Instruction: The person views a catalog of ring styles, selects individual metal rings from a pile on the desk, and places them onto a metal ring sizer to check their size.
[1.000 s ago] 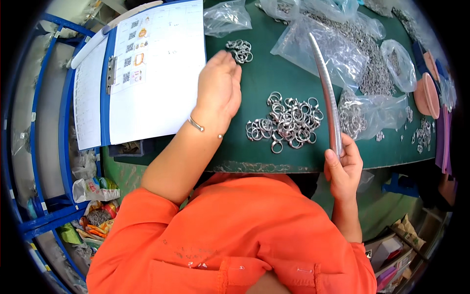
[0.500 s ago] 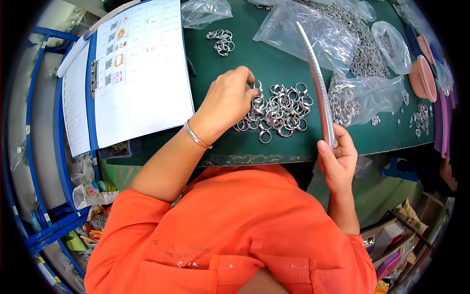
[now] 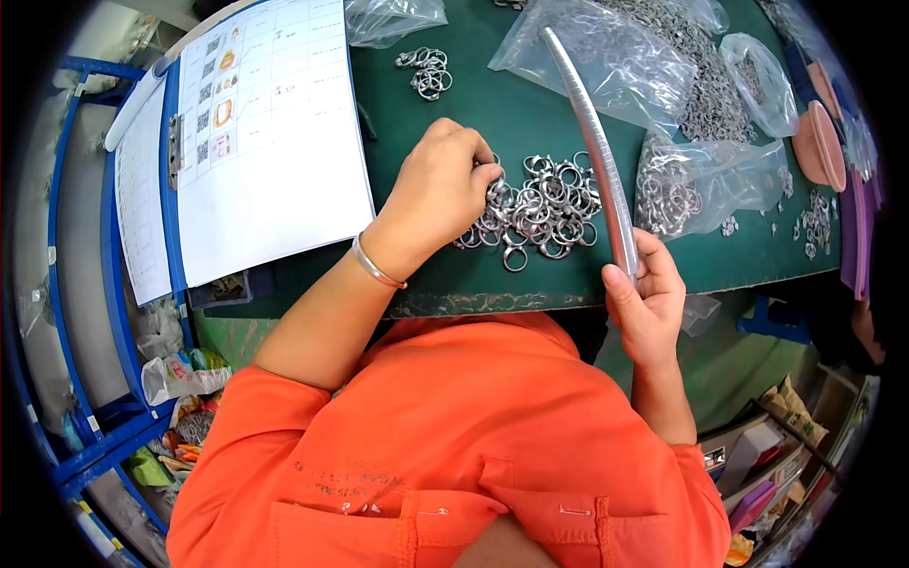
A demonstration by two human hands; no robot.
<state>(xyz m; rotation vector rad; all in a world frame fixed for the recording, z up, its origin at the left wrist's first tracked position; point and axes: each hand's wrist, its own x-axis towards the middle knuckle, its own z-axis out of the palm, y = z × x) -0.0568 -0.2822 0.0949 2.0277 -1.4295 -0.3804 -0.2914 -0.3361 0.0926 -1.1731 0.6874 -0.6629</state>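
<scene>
My right hand (image 3: 649, 298) grips the thick lower end of a tapered metal ring mandrel (image 3: 598, 142), which stands nearly upright and leans a little left. A loose pile of silver-coloured rings (image 3: 549, 204) lies on the green tabletop, its right edge partly behind the mandrel. At the left edge of that pile, my left hand (image 3: 440, 180) has thumb and forefinger pinched on a ring (image 3: 497, 161), mostly hidden by the fingertips. Farther off sits a smaller group of rings (image 3: 426, 74).
A clipboard with printed sheets (image 3: 275, 199) covers the table's left side. Clear plastic bags (image 3: 587, 66), a bag of rings (image 3: 668, 194) and a heap of small metal pieces (image 3: 715, 104) occupy the far right. Pink bowls (image 3: 820, 147) stand at the right edge; blue shelving (image 3: 62, 284) is at left.
My right hand and the mandrel have shifted slightly left, and the mandrel leans more to the left. My left fingers have closed around the ring that stood beside them.
</scene>
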